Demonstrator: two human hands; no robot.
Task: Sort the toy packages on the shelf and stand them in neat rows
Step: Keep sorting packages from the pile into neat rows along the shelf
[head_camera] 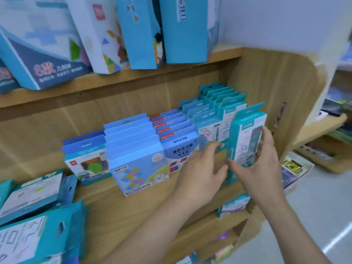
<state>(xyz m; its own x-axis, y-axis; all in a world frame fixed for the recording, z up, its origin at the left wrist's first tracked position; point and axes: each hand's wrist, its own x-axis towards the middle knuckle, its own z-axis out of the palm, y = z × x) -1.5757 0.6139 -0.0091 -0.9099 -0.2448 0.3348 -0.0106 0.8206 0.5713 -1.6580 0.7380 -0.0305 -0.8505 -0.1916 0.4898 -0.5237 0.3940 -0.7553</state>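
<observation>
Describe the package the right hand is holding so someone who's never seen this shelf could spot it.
Look at the middle wooden shelf, at the far right end by the side panel. The teal package stands at the front of the rightmost row, gripped by the right hand. Unlike the squarely aligned boxes behind it, it leans out of line.

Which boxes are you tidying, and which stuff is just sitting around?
In the job:
teal package in the right hand
left hand
upright rows of blue packages

Just lying about:
big boxes on the upper shelf
flat packages at the left
</observation>
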